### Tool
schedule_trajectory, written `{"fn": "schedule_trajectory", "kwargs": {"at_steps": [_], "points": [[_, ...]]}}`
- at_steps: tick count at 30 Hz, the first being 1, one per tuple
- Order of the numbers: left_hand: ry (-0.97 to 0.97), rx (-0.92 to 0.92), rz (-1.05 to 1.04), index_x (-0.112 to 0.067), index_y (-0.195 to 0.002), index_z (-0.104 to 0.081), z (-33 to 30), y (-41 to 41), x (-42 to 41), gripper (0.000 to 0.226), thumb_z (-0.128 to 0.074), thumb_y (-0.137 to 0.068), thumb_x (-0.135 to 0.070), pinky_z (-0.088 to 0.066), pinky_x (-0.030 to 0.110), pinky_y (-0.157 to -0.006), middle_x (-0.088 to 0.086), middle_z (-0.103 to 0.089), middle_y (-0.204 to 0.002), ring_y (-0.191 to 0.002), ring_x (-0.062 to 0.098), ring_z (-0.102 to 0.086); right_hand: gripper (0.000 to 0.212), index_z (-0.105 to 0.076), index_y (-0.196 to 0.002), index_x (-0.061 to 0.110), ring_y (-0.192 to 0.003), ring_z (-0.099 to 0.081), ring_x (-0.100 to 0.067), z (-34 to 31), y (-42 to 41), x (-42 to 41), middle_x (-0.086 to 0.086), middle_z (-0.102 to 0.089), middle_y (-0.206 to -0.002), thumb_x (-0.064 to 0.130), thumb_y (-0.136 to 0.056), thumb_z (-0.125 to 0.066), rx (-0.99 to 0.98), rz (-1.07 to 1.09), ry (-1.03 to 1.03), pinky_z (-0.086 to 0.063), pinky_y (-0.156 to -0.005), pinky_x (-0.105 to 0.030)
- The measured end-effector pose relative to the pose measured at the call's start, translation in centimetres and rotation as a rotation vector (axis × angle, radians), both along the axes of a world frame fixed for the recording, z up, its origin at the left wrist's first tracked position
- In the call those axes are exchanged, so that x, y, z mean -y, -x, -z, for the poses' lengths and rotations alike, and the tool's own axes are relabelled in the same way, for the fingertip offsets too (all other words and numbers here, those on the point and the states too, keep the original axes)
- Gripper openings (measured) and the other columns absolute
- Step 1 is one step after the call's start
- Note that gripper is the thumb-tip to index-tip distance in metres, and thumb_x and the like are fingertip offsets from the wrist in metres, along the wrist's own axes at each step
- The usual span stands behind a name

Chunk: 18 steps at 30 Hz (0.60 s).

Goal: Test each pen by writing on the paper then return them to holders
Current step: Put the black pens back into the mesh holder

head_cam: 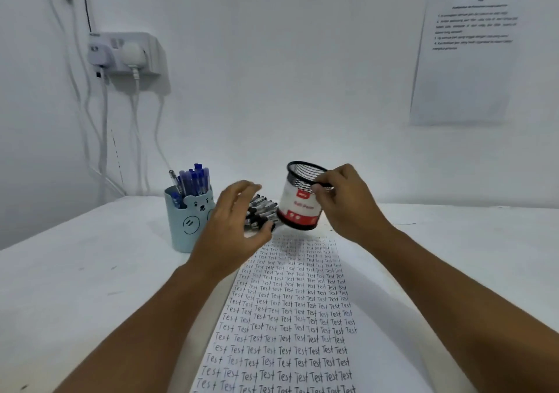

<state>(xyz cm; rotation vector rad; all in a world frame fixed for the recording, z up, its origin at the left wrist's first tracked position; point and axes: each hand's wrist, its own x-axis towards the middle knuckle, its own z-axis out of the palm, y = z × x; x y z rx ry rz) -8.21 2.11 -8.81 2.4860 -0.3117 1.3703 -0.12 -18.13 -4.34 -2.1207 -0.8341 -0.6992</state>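
White table (90, 271): right hand (341, 202) pinching tilted mesh holder (299, 202); left hand (233, 226) spread, fingers relaxed, over black pens (261, 211); written paper (290, 317).

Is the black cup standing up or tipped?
Tipped: the right hand holds the black cup tilted, off the table.

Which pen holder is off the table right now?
The black mesh holder, tilted in the right hand. The blue bear holder stands upright, full of blue pens.
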Motion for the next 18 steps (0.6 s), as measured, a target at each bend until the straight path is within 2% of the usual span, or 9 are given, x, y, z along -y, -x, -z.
{"fn": "schedule_trajectory", "kwargs": {"at_steps": [2, 3, 6, 7, 10, 12, 14, 16, 18], "points": [[0.159, -0.125, 0.086, -0.015, -0.141, -0.040, 0.1, 0.4, 0.3, 0.075, -0.068, -0.081, -0.049, -0.040, 0.010, -0.094, -0.003, -0.044, -0.135, -0.116, 0.002, -0.043, 0.020, -0.065, -0.110, 0.008, -0.090, -0.060, -0.019, 0.0, 1.1, -1.3, -0.002, -0.047, -0.105, 0.021, -0.098, -0.056, -0.014, -0.106, -0.045, -0.049, -0.080, -0.025], [0.268, -0.182, 0.143, -0.019, -0.144, -0.035, 0.1, 0.4, 0.4, 0.083, -0.075, -0.077, -0.048, -0.042, 0.008, -0.090, -0.007, -0.044, -0.137, -0.116, 0.003, -0.047, 0.018, -0.066, -0.108, 0.010, -0.088, -0.061, -0.018, -0.1, 1.6, -1.7, -0.001, -0.049, -0.104, 0.021, -0.098, -0.057, -0.033, -0.154, -0.065, -0.051, -0.079, -0.025], [0.529, -0.287, 0.268, -0.031, -0.146, -0.025, 0.1, 0.3, 0.3, 0.100, -0.083, -0.065, -0.046, -0.053, 0.029, -0.093, -0.012, -0.050, -0.136, -0.118, 0.008, -0.055, 0.005, -0.063, -0.096, 0.023, -0.081, -0.063, -0.010, 0.0, 2.5, -2.4, 0.003, -0.051, -0.102, 0.022, -0.097, -0.058, -0.104, -0.264, -0.098, -0.050, -0.070, -0.015], [0.569, -0.304, 0.278, -0.035, -0.145, -0.024, 0.1, 0.2, 0.2, 0.103, -0.085, -0.063, -0.045, -0.055, 0.033, -0.092, -0.013, -0.052, -0.133, -0.116, 0.009, -0.057, 0.008, -0.061, -0.091, 0.027, -0.078, -0.063, -0.008, 0.0, 2.7, -2.5, 0.003, -0.052, -0.102, 0.022, -0.097, -0.059, -0.122, -0.286, -0.108, -0.048, -0.068, -0.014], [0.594, -0.330, 0.304, -0.036, -0.142, -0.031, -0.1, 0.3, 0.1, 0.099, -0.088, -0.062, -0.043, -0.058, 0.036, -0.084, -0.011, -0.062, -0.119, -0.103, 0.011, -0.065, 0.020, -0.059, -0.082, 0.033, -0.069, -0.063, -0.007, -0.1, 3.2, -2.7, -0.001, -0.055, -0.103, 0.019, -0.095, -0.060, -0.184, -0.368, -0.173, -0.050, -0.063, -0.017], [0.591, -0.341, 0.305, -0.035, -0.134, -0.040, -0.4, 0.4, 0.1, 0.086, -0.089, -0.063, -0.034, -0.060, 0.036, -0.078, -0.010, -0.067, -0.108, -0.096, 0.012, -0.067, 0.019, -0.060, -0.082, 0.030, -0.066, -0.063, -0.006, -0.1, 3.4, -2.8, -0.006, -0.056, -0.103, 0.017, -0.095, -0.061, -0.218, -0.398, -0.193, -0.051, -0.061, -0.018], [0.586, -0.354, 0.264, -0.034, -0.126, -0.046, -0.8, 0.7, -0.2, 0.079, -0.090, -0.061, -0.029, -0.060, 0.029, -0.072, -0.010, -0.067, -0.102, -0.090, 0.012, -0.068, 0.014, -0.063, -0.084, 0.025, -0.064, -0.064, -0.007, -0.1, 3.6, -2.8, -0.009, -0.061, -0.101, 0.018, -0.095, -0.061, -0.267, -0.411, -0.207, -0.051, -0.060, -0.019], [0.551, -0.384, 0.197, -0.033, -0.123, -0.047, -1.4, 1.3, -0.8, 0.078, -0.091, -0.059, -0.027, -0.057, 0.023, -0.066, -0.011, -0.066, -0.100, -0.088, 0.009, -0.066, 0.009, -0.067, -0.093, 0.020, -0.069, -0.068, -0.013, -0.2, 3.5, -2.7, -0.005, -0.067, -0.098, 0.024, -0.096, -0.060, -0.352, -0.432, -0.255, -0.056, -0.066, -0.029], [0.502, -0.443, 0.135, -0.033, -0.122, -0.047, -2.1, 2.2, -1.8, 0.077, -0.090, -0.058, -0.025, -0.055, 0.023, -0.069, -0.013, -0.064, -0.100, -0.090, 0.006, -0.063, 0.014, -0.068, -0.100, 0.019, -0.075, -0.071, -0.021, -0.4, 2.7, -2.6, 0.003, -0.068, -0.097, 0.029, -0.096, -0.059, -0.426, -0.397, -0.313, -0.058, -0.072, -0.039]]}}
